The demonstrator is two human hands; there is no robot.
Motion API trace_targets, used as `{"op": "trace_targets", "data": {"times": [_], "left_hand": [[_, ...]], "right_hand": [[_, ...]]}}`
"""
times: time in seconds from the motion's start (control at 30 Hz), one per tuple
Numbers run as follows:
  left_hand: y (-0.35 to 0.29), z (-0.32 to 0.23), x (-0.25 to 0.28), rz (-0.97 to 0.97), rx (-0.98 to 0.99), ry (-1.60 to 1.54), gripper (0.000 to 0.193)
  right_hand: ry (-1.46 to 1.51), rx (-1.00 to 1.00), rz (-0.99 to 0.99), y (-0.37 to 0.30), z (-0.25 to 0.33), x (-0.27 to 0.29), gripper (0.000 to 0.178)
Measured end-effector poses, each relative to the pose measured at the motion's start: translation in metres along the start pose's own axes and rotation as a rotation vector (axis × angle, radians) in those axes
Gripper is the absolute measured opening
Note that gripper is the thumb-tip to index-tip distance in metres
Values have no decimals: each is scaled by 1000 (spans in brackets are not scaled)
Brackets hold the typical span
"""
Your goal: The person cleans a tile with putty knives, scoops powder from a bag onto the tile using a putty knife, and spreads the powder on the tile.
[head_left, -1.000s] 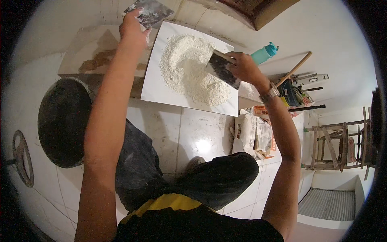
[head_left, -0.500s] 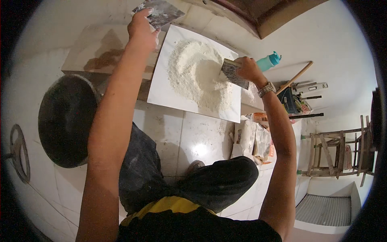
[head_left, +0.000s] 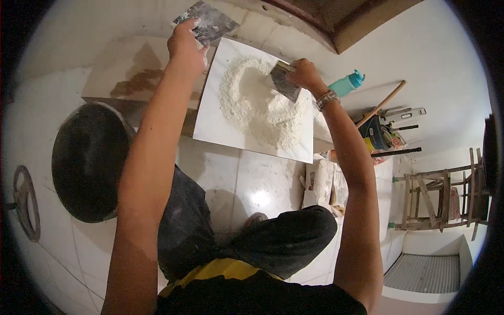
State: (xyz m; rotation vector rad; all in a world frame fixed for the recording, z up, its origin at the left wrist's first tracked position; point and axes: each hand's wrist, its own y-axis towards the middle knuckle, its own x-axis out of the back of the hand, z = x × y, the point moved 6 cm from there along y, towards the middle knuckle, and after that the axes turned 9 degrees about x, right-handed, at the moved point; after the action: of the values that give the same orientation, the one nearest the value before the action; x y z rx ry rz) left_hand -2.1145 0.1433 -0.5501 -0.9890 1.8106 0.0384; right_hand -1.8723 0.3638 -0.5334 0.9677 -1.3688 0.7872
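1. One heap of white powder (head_left: 234, 97) lies spread on the board, a hollow on its inner side and the loose grains forming a thick curve around it. It sits below and left of the right hand (head_left: 304, 73), and below and right of the left hand (head_left: 187, 42).
2. Two flat blades are in use, one per hand. The right blade (head_left: 286, 84) is tilted over the powder's upper right part; whether its lower edge touches the grains, I cannot tell.
3. The right hand is closed around the back edge of its blade, knuckles up — the fingertips are hidden.
4. The left hand grips the left blade (head_left: 214, 27) by its near corner, white smears on thumb and fingers. That blade is held beyond the board's upper left corner, apart from the powder.
5. One white board (head_left: 209, 123), roughly rectangular, carries the powder. It rests on a long pale surface (head_left: 113, 73) with one brown stain left of the board.
6. One wristwatch (head_left: 327, 99) circles the right wrist.
7. One teal bottle (head_left: 345, 85) is just beside the right hand, to its right.
8. One large black tub (head_left: 90, 163) is left of the left forearm.
9. Farther right: one bucket (head_left: 371, 132) of tools, one wooden pole (head_left: 382, 103), and one wooden frame (head_left: 444, 194). Paper sacks (head_left: 318, 181) lie below the board's right end — too overlapped to count.
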Motion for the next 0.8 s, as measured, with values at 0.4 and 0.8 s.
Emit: {"op": "trace_targets", "data": {"times": [0.4,0.8], "left_hand": [[-21,-1,-7,8,-31,43,46],[2,4,0,-19,-32,33,44]], "right_hand": [[-4,-113,90,-60,-45,41,29],[6,128,309,-69,2,14,24]]}}
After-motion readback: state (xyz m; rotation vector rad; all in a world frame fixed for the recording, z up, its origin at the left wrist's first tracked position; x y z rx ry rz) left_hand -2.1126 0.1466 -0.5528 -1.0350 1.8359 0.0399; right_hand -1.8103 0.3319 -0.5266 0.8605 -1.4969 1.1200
